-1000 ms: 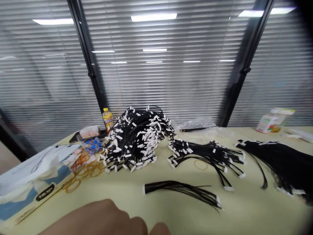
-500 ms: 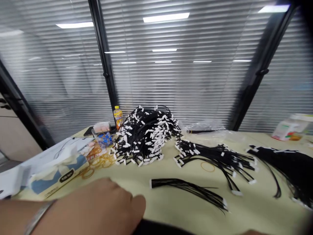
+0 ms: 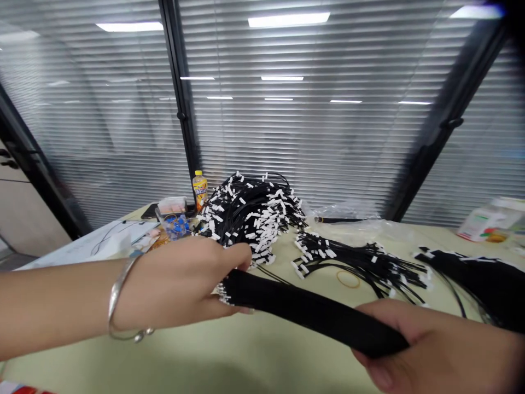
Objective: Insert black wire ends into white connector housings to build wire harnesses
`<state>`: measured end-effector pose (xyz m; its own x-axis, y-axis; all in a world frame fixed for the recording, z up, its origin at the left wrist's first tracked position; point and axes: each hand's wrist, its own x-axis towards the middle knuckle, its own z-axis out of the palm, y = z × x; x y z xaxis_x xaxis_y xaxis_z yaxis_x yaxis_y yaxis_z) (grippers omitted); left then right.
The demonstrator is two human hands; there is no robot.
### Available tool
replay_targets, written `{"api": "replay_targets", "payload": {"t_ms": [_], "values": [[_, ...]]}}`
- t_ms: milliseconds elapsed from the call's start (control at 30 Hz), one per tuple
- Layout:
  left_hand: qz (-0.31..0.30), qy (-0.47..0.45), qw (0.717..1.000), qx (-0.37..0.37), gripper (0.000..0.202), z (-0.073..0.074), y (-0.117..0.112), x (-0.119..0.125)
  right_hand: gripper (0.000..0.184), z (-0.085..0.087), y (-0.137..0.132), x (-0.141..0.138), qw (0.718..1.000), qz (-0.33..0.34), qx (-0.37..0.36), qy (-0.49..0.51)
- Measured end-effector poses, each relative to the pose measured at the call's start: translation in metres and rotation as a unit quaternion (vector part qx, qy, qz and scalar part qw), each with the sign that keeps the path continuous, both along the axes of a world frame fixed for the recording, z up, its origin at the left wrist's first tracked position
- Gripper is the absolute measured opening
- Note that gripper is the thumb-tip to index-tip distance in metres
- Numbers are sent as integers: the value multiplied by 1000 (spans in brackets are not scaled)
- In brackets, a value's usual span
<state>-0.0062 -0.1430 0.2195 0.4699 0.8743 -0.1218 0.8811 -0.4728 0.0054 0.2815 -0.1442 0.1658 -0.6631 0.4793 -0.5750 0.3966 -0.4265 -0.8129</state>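
Both my hands hold one thick bundle of black cables (image 3: pixel 303 309) above the pale yellow table (image 3: pixel 254 355). My left hand (image 3: pixel 180 284), with a silver bangle on the wrist, pinches the bundle's left end, where small white connectors show. My right hand (image 3: pixel 435 350) is wrapped round its right end at the lower right. Behind them lies a big heap of black cables with white connectors (image 3: pixel 250 216). A flatter fan of the same cables (image 3: pixel 361 262) lies to its right.
A yellow rubber band (image 3: pixel 348 279) lies by the fan. Another black cable pile (image 3: pixel 488 279) sits at far right. A small yellow bottle (image 3: pixel 199 189), a clear box with blue bits (image 3: pixel 175 224), papers (image 3: pixel 90 246) and a plastic bag (image 3: pixel 348 216) stand along the blinds.
My left hand rose from the table's near edge and now grips a thick cable bundle. My right hand came into view holding its other end. The small loose bundle on the table is hidden.
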Motion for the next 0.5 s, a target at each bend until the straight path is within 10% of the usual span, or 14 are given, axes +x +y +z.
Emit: {"api": "replay_targets", "payload": {"t_ms": [300, 500], "values": [[35, -196, 979, -50, 56, -3, 14, -16, 33, -15, 15, 16, 998, -59, 20, -2], [139, -529, 788, -283, 60, -11, 25, -38, 46, -17, 19, 19, 991, -129, 32, -9]]}}
